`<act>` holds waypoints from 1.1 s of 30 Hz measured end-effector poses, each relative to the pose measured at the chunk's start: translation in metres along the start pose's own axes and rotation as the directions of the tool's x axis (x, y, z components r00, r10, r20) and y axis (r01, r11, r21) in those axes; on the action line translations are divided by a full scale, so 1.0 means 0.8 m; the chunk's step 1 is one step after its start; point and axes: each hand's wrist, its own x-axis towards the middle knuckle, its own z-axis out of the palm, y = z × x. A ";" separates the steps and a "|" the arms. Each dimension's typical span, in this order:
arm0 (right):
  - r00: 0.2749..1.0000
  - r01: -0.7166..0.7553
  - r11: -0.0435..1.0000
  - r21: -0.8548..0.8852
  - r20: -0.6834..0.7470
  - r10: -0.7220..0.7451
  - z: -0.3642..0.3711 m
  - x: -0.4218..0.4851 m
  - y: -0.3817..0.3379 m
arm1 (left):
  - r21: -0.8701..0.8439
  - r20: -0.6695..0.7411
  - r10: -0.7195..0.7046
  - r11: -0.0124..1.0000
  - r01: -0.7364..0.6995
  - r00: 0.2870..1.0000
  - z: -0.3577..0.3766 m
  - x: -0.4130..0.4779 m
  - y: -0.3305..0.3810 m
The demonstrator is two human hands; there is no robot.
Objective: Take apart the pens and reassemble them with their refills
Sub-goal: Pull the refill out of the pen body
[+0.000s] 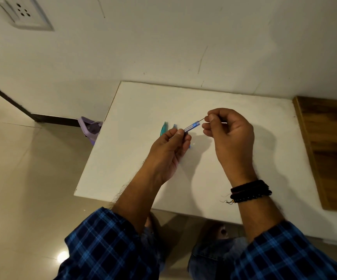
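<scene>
Above the white table (204, 178), my left hand (168, 154) pinches a translucent blue pen barrel (192, 127) that points up and to the right. My right hand (227, 134) pinches a thin dark refill (202, 119) whose end sits at the barrel's open mouth. A teal pen (163, 128) lies on the table just left of my left fingers. Beside it a second bluish pen (174, 126) shows only its top end; the rest is hidden behind my left hand. A small blue piece (189, 146) peeks out under my left palm.
A purple object (90, 128) sits on the tiled floor by the table's left edge. A wooden surface (329, 150) adjoins the table on the right. The wall (163, 47) runs along the table's far edge, with a socket plate (22, 13) at upper left.
</scene>
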 end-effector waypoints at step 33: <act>0.975 0.087 0.983 -0.161 0.216 -0.051 -0.023 0.010 -0.019 | 0.505 0.233 0.149 0.826 -0.250 0.961 0.001 -0.001 -0.005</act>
